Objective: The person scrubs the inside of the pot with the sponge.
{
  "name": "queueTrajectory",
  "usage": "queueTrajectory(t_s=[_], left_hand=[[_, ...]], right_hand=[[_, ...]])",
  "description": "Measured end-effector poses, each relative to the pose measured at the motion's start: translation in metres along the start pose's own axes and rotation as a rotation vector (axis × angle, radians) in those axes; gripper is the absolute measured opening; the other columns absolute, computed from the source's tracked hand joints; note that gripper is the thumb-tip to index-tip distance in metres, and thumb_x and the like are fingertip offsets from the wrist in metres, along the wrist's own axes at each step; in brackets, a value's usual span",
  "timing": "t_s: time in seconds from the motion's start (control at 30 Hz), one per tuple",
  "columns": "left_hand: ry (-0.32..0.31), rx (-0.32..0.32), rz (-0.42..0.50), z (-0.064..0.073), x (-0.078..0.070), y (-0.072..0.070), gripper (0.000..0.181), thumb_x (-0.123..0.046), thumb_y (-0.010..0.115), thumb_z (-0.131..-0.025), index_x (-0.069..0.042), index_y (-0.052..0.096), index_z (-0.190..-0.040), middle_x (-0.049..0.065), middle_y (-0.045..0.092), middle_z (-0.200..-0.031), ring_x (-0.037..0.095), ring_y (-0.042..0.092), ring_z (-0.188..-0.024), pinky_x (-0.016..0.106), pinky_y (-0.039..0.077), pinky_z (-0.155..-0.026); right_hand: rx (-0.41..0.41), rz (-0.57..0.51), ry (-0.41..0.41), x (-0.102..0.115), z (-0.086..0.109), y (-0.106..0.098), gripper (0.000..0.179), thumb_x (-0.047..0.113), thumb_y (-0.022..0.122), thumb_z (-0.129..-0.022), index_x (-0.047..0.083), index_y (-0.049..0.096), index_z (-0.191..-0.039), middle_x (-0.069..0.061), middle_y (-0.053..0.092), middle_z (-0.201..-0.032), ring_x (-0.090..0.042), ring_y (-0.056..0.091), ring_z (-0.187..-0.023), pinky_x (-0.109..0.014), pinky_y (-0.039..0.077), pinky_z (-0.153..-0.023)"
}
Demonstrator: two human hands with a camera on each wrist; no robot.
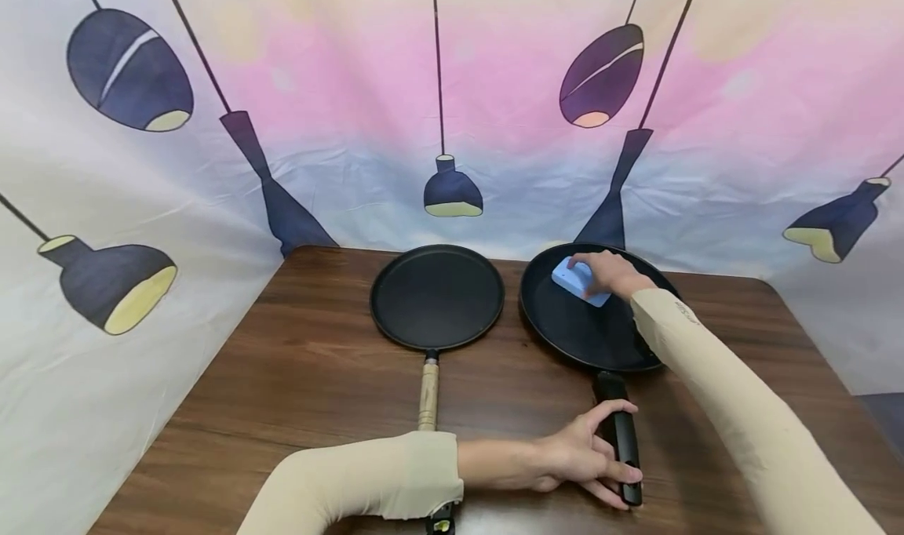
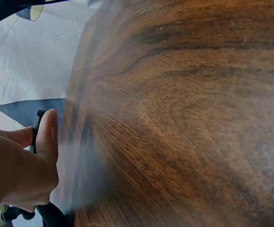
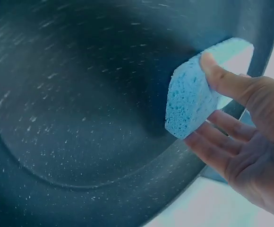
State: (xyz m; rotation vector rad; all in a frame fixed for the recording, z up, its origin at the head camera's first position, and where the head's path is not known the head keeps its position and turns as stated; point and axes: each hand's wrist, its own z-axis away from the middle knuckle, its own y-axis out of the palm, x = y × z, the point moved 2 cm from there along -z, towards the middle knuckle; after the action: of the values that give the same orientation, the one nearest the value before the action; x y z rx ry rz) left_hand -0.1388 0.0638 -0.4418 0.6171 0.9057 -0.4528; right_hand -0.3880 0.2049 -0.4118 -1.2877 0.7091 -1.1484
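In the head view, a black frying pan (image 1: 565,323) lies on the right half of the table. My left hand (image 1: 582,460) grips its black handle (image 1: 623,433), thumb and fingers around the near part. The left wrist view shows the same hand (image 2: 26,165) at the table's edge. Inside the pan, my right hand (image 1: 610,272) holds a light blue sponge (image 1: 579,282) against the far part of the cooking surface. Up close, thumb and fingers pinch the porous sponge (image 3: 189,97) along its sides. Small pale specks dot the dark pan surface (image 3: 80,118).
A flat black griddle pan (image 1: 438,296) with a wooden handle (image 1: 428,398) lies left of the frying pan; my left forearm crosses over that handle. The brown wooden table (image 1: 282,378) ends at a cloth backdrop (image 1: 367,88) printed with lamps.
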Motion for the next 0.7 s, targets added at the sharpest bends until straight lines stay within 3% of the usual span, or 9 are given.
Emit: queueTrajectory(t_s=[0.17, 0.3, 0.57, 0.7], left_hand=[[0.030, -0.041, -0.010, 0.003, 0.003, -0.002, 0.071, 0.013, 0.067, -0.091, -0.040, 0.054, -0.137, 0.015, 0.068, -0.077, 0.046, 0.074, -0.093, 0.047, 0.064, -0.074], [0.033, -0.025, -0.015, -0.001, 0.000, -0.002, 0.070, 0.012, 0.068, -0.091, -0.039, 0.054, -0.137, 0.016, 0.070, -0.078, 0.045, 0.074, -0.092, 0.047, 0.064, -0.074], [0.020, -0.003, -0.054, -0.003, -0.006, -0.005, 0.071, 0.010, 0.068, -0.092, -0.037, 0.051, -0.141, 0.017, 0.072, -0.081, 0.046, 0.074, -0.094, 0.046, 0.064, -0.075], [0.008, -0.006, -0.041, -0.002, -0.005, -0.004, 0.071, 0.011, 0.068, -0.092, -0.037, 0.051, -0.140, 0.017, 0.072, -0.083, 0.046, 0.074, -0.094, 0.048, 0.064, -0.077]], right_hand=[[0.025, -0.002, -0.004, -0.002, -0.006, 0.002, 0.063, 0.014, 0.081, -0.088, 0.014, 0.055, -0.145, -0.034, 0.053, -0.138, -0.044, 0.061, -0.107, -0.054, 0.053, -0.090], [0.046, 0.039, -0.048, -0.002, 0.006, 0.001, 0.063, 0.015, 0.083, -0.086, 0.015, 0.057, -0.144, -0.031, 0.057, -0.134, -0.037, 0.063, -0.097, -0.050, 0.055, -0.085], [0.123, 0.095, -0.270, 0.023, 0.052, 0.008, 0.062, 0.018, 0.089, -0.080, 0.021, 0.058, -0.134, -0.010, 0.066, -0.097, -0.019, 0.061, -0.073, -0.036, 0.055, -0.069], [0.201, 0.104, -0.280, 0.035, 0.069, 0.014, 0.060, 0.017, 0.088, -0.081, 0.025, 0.056, -0.130, -0.003, 0.059, -0.082, -0.014, 0.054, -0.061, -0.027, 0.049, -0.058]])
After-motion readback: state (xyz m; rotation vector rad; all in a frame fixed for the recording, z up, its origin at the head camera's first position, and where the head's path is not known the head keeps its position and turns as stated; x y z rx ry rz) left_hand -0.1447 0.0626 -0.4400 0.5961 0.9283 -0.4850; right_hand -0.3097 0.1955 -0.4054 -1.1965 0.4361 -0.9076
